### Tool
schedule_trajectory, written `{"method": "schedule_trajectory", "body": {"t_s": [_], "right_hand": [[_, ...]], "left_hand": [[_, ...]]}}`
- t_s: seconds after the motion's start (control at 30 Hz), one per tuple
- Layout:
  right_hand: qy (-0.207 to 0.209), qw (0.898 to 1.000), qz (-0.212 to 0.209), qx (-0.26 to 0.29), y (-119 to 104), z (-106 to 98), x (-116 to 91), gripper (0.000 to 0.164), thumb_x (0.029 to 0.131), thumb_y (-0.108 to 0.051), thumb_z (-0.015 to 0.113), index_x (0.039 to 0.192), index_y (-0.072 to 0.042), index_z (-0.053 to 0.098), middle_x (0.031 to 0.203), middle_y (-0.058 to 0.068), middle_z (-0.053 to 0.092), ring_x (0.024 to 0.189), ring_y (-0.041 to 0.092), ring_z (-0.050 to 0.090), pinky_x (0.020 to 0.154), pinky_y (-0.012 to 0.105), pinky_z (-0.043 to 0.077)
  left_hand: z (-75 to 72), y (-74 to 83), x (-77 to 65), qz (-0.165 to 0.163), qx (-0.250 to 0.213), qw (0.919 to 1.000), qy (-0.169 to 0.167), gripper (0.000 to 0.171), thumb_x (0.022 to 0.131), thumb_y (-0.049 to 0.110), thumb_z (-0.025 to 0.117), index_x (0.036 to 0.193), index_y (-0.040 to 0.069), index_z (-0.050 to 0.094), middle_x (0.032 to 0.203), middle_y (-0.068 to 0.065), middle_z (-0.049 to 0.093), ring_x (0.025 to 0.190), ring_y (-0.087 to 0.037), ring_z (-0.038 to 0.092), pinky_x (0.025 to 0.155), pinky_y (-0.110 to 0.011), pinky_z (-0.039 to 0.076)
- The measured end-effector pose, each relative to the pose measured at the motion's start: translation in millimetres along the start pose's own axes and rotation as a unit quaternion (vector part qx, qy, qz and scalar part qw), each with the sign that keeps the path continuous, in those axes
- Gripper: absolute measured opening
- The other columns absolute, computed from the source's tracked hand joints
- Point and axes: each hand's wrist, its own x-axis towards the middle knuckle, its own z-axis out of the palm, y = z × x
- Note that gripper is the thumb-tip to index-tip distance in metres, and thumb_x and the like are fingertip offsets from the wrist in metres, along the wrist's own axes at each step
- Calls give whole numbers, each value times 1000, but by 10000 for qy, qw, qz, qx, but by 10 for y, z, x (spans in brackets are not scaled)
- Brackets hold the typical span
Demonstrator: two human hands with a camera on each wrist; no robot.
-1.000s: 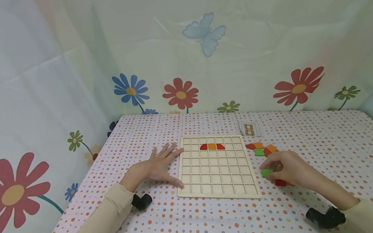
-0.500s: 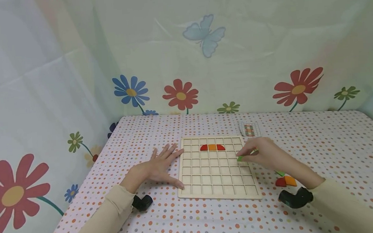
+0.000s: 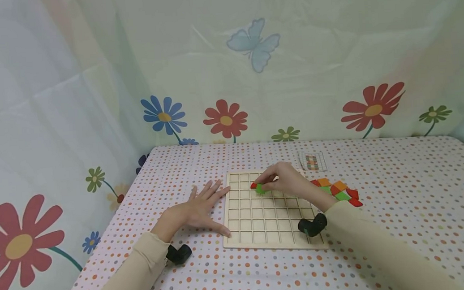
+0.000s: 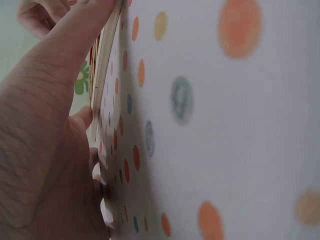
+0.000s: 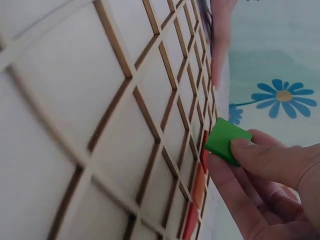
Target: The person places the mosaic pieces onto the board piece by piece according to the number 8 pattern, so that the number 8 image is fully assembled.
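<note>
Sleeves (image 3: 137, 264): beige, both forearms, trailing behind fingers.
Wrist units (image 3: 312, 225): black, one per wrist, behind resp. fingers.
Tablecloth (image 3: 209, 281): white w/ multicol. dots, spread under L fingers & beyond.
Grid bd (image 3: 277, 246): pale wood, ridged cells, flat on cloth; L edge at L fingertips, far half passing under R fingers.
L hand (image 3: 198, 213): fingers wide, approx. straight; by appearance touching bd's L edge w/ thumb & forefinger tips.
R hand (image 3: 287, 180): fingers narrow, pinching green tile (image 5: 226, 139) btwn thumb & fingertips, over bd's far half; unable to tell if touching bd.
Inset pcs (image 5: 198, 185): red, orange, red, side by side in 2nd row from far edge; L red just L of R fingertips, rest hidden by hand in head view.
Loose tiles (image 3: 342, 196): red, orange, green; clustered on cloth, R of R fingers, off bd.
Pattern card (image 3: 313, 162): gridded, printed w/ coloured blocks; on cloth, beyond & R of R fingers.
Backdrop (image 3: 330, 52): pale, w/ flower prints (image 3: 226, 120) & blue butterfly print (image 3: 257, 44), well beyond all fingers.
</note>
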Motion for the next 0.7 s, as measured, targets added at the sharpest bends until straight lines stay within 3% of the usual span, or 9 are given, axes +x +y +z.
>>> {"method": "schedule_trajectory", "body": {"t_s": [0.2, 0.7], "right_hand": [[-99, 9999, -52, 68, 8, 133, 128, 14, 91, 3, 78, 103, -1, 83, 98, 8, 77, 84, 19, 69, 76, 35, 59], [-440, 9981, 289, -310, -124, 160, 183, 14, 90, 6, 78, 102, 1, 83, 93, 8, 74, 87, 20, 70, 76, 33, 60]], "left_hand": [[-4, -10, 5, -29, 8, 10000, -18, 121, 81, 69, 79, 170, 28, 8, 176, -7, -7, 161, -32, -10, 123, -69, -6], [2, -7, 0, -34, 27, 10000, -1, 121, 82, 70, 78, 171, 27, 8, 176, -7, -7, 161, -33, -10, 123, -69, -6]]}}
